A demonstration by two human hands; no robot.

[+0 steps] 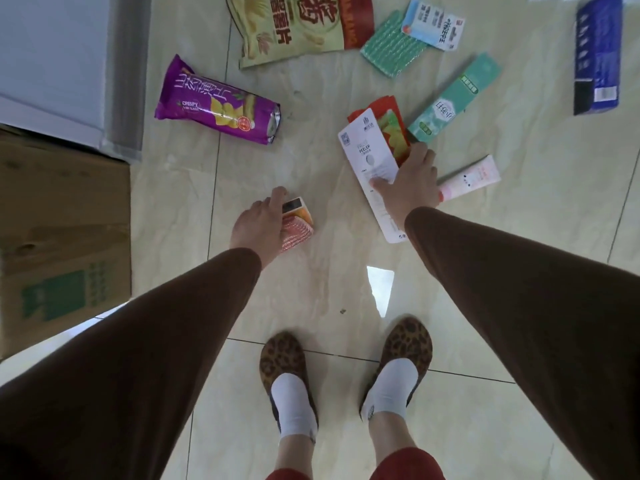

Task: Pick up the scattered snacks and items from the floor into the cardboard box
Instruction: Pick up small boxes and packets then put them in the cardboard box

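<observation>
My left hand (pixel 259 226) is closed around a small orange-and-pink pack (pixel 298 223) low over the floor. My right hand (pixel 408 183) grips a white peeler card (pixel 369 157) together with a red snack packet (pixel 391 124) behind it. The cardboard box (pixel 62 230) stands at the left edge. On the tiles lie a purple chips bag (pixel 214 102), a big green-and-red snack bag (pixel 298 26), a green sponge pack (pixel 388 50), a white-blue card (pixel 434 24), a teal box (pixel 453 98), a pink tube (pixel 472 176) and a blue pack (pixel 597 53).
A white appliance (pixel 52 57) with a grey edge stands at the upper left, behind the box. My two feet in leopard-print slippers (pixel 346 358) stand on the glossy tiled floor (pixel 311 289) at the bottom centre.
</observation>
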